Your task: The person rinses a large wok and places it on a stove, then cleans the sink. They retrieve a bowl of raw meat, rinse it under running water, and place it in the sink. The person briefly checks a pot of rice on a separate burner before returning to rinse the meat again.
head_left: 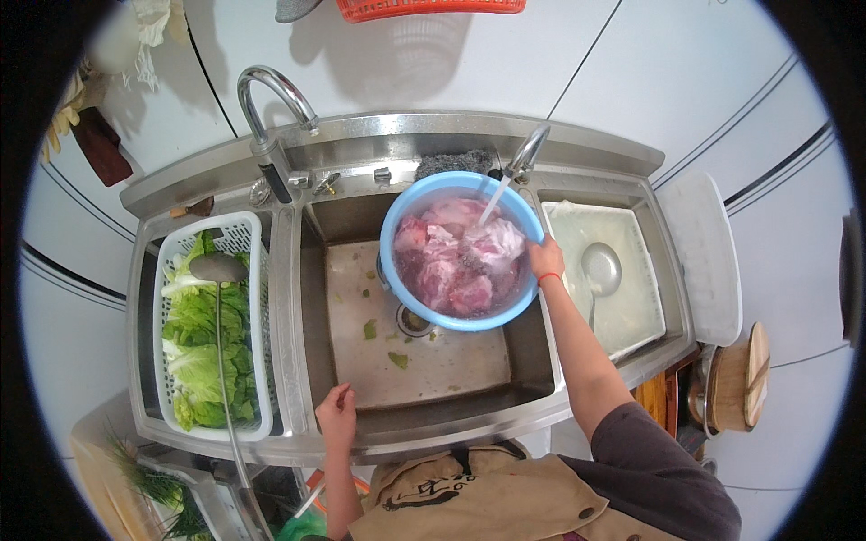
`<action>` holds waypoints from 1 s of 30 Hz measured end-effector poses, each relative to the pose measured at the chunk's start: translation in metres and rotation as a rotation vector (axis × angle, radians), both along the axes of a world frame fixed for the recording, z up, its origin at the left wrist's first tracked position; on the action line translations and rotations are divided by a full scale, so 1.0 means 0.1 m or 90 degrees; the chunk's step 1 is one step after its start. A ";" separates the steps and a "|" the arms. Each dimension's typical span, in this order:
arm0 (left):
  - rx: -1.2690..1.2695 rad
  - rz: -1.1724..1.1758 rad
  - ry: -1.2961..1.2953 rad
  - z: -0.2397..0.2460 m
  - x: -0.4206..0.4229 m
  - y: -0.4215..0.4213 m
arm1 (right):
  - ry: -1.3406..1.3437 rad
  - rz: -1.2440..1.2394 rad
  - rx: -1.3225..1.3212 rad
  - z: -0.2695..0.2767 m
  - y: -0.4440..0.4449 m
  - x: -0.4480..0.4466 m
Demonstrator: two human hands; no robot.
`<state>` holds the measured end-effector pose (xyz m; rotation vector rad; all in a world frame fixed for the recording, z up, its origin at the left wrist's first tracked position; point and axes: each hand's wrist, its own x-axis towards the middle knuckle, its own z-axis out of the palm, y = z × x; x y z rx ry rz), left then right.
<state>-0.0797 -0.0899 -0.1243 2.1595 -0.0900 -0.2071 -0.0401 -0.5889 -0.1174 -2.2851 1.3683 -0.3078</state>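
My right hand (547, 257) grips the right rim of a light blue plastic basin (390, 270). Chunks of raw meat (440, 274) lie in water inside it. From the right faucet (530, 152), a stream of water falls onto the meat. The basin is over the back right part of the stainless steel middle sink (419, 375); what supports it underneath is hidden. Near that sink's front left edge, my left hand (336, 412) is empty, its fingers curled together. Scraps of green leaf (398, 360) lie on the sink floor around the drain (414, 321).
A white basket (262, 379) of lettuce (206, 331) fills the left sink, with a long-handled ladle (218, 268) across it. The left faucet (270, 122) stands behind. In the right sink, a metal ladle (601, 269) lies in a white tub (649, 284) of cloudy liquid.
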 end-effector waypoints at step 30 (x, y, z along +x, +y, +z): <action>-0.002 -0.002 0.020 -0.12 -0.02 0.03 | -0.010 0.002 0.000 -0.05 -0.03 0.00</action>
